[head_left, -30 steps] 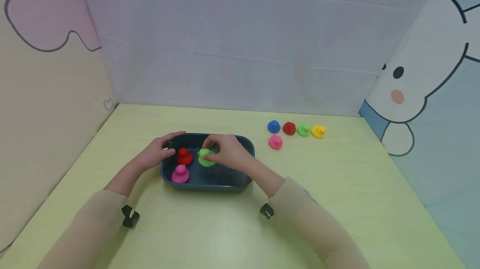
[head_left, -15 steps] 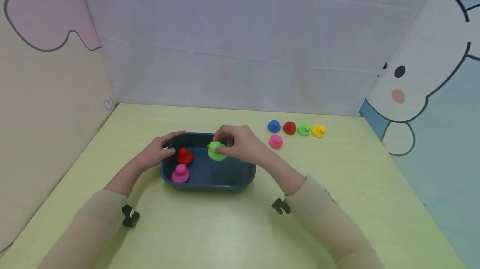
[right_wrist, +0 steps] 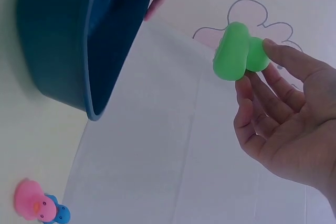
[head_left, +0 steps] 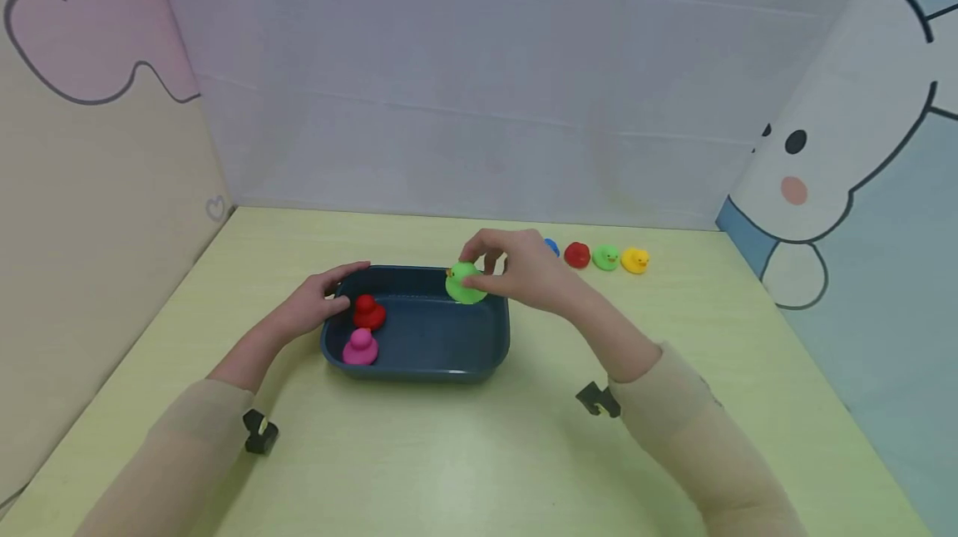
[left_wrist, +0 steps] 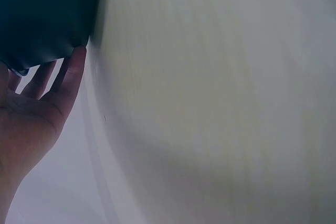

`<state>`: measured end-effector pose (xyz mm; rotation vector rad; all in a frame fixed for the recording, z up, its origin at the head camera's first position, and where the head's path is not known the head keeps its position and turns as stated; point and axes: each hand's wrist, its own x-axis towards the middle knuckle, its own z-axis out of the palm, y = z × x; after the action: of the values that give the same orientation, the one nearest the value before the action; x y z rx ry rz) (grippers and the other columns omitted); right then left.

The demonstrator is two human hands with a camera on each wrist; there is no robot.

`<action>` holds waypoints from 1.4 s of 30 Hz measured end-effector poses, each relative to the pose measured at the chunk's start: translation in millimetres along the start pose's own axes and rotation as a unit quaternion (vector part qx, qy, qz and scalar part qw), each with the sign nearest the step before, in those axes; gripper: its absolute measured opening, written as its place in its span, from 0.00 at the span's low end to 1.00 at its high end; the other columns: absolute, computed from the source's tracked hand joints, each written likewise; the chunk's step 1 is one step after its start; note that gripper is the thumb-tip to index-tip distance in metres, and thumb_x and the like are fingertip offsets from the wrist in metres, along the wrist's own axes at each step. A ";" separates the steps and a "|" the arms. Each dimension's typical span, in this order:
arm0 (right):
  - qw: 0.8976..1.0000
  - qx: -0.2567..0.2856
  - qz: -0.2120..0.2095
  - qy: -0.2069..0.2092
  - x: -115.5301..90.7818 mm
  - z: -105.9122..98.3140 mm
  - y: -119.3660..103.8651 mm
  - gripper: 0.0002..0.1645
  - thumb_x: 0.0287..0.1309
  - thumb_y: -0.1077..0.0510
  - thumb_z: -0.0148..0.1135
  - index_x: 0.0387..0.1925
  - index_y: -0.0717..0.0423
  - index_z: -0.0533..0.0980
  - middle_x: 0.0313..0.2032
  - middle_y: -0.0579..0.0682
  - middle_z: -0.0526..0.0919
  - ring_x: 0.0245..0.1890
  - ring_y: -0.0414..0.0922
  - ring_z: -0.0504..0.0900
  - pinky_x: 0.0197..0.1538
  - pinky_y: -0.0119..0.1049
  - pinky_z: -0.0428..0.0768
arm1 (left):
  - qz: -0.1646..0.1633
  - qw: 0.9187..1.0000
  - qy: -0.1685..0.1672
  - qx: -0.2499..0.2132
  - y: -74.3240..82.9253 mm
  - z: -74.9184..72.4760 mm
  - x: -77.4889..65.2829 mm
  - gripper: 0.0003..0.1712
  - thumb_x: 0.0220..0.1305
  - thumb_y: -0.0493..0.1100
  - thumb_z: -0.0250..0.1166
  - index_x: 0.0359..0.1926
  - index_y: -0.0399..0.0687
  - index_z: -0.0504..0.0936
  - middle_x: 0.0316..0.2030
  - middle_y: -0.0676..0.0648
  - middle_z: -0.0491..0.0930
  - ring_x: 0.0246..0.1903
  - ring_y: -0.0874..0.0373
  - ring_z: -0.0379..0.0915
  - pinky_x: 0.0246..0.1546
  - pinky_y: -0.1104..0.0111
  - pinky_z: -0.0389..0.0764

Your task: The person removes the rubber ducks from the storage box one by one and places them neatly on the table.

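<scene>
A light green rubber duck (head_left: 466,283) is pinched between the thumb and fingers of my right hand (head_left: 524,269), raised over the back right part of a dark blue plastic tub (head_left: 419,375). In the right wrist view the green duck (right_wrist: 233,53) hangs well apart from the tub (right_wrist: 58,40). My left hand (head_left: 318,304) grips the tub's left end, its thumb over the rim. From the left wrist, that hand's fingers (left_wrist: 73,74) touch the tub's outer wall. Inside the tub, at the left, sit a red duck (head_left: 369,312) and a pink duck (head_left: 360,347).
Behind my right hand, a red duck (head_left: 577,255), a green duck (head_left: 606,258) and a yellow duck (head_left: 635,261) stand in a row, with a blue duck (head_left: 552,247) partly hidden. A pink duck (right_wrist: 34,200) shows in the right wrist view. Printed cloth walls surround the table.
My right hand has lifted the green duck from the tub's middle and carried it up, back and right. It now covers the pink duck behind. The left hand stays on the tub.
</scene>
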<state>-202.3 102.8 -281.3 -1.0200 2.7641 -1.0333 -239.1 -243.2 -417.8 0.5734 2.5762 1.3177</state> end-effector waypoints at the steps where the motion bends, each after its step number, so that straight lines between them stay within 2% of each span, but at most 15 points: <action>1: 1.000 -0.002 -0.001 0.002 -1.2 -2.9 0.6 0.14 0.50 0.54 0.70 0.40 0.47 0.79 0.35 0.38 0.82 0.32 0.38 0.77 0.29 0.33 0.77 | 0.001 1.000 0.000 0.000 -0.7 -0.1 0.1 0.32 0.64 0.33 0.51 0.70 0.49 0.61 0.68 0.38 0.59 0.66 0.37 0.54 0.62 0.40 0.59; 11: 1.000 -0.026 -0.006 0.017 -15.0 -29.8 13.2 0.13 0.50 0.55 0.70 0.40 0.47 0.80 0.36 0.39 0.82 0.33 0.39 0.76 0.31 0.33 0.77 | -0.002 1.000 -0.002 -0.004 1.2 -0.4 -0.5 0.32 0.64 0.33 0.51 0.70 0.48 0.60 0.68 0.37 0.59 0.66 0.36 0.53 0.62 0.41 0.59; 17: 1.000 -0.023 -0.011 0.011 -26.6 -45.8 24.5 0.13 0.50 0.57 0.70 0.41 0.47 0.80 0.31 0.42 0.81 0.31 0.41 0.77 0.31 0.34 0.78 | -0.009 1.000 -0.003 -0.001 1.8 -0.3 -0.2 0.33 0.64 0.33 0.50 0.70 0.50 0.60 0.68 0.37 0.58 0.66 0.35 0.53 0.62 0.41 0.59; 27: 0.999 -0.044 -0.020 -0.009 -40.7 -65.5 53.5 0.15 0.51 0.60 0.69 0.43 0.48 0.80 0.34 0.41 0.81 0.32 0.41 0.78 0.37 0.33 0.80 | -0.011 1.000 0.000 0.002 1.9 -0.8 0.8 0.33 0.64 0.34 0.51 0.70 0.50 0.60 0.68 0.37 0.58 0.66 0.36 0.53 0.61 0.41 0.61; 34: 0.999 -0.050 0.009 -0.019 -48.6 -74.0 75.9 0.15 0.51 0.60 0.69 0.44 0.49 0.80 0.35 0.42 0.81 0.37 0.42 0.77 0.41 0.38 0.80 | -0.017 1.000 0.000 0.002 0.5 -1.3 1.0 0.33 0.64 0.34 0.51 0.70 0.52 0.60 0.68 0.37 0.58 0.66 0.36 0.53 0.61 0.41 0.61; 42: 0.997 -0.058 0.040 -0.014 -57.9 -74.7 107.6 0.16 0.52 0.61 0.68 0.46 0.52 0.80 0.37 0.45 0.82 0.36 0.43 0.76 0.40 0.36 0.80 | -0.013 1.000 0.001 -0.004 0.8 -0.5 0.3 0.33 0.64 0.34 0.51 0.70 0.52 0.60 0.68 0.37 0.59 0.65 0.36 0.54 0.60 0.42 0.62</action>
<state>-235.8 241.0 -298.3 -0.9208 2.8452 -0.8498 -239.4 -243.0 -416.8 0.5361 2.5695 1.3210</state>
